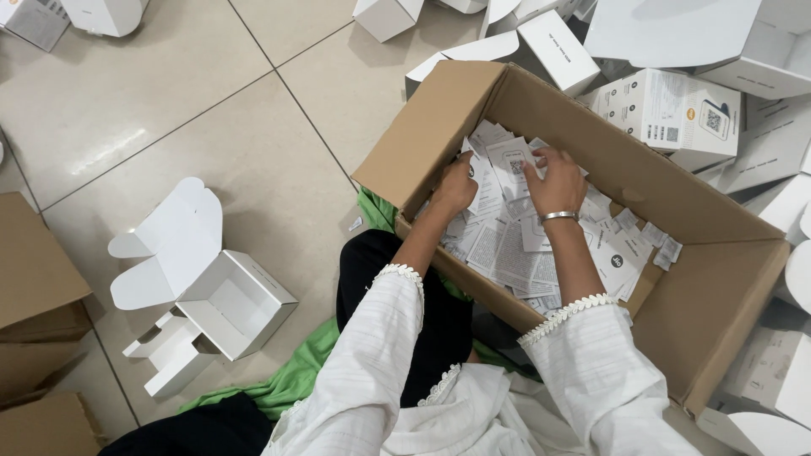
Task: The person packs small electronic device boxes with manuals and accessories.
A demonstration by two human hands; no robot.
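Observation:
Both of my hands reach into a brown cardboard box [743, 279] that holds several white printed paper leaflets [515, 253]. My left hand [454, 187] rests on the leaflets near the box's left wall, fingers curled down into the pile. Beside it, my right hand [551, 179], with a silver bangle on the wrist, presses its fingers on a leaflet at the far end of the pile. Whether either hand grips a leaflet is hidden by the fingers. White sleeves cover both forearms.
An open white carton [228, 304] with raised flaps lies on the tiled floor at left. Several white cartons [676, 105] are heaped behind and right of the box. Brown cardboard boxes [38, 295] stand at the left edge. Green cloth [296, 371] lies under my legs.

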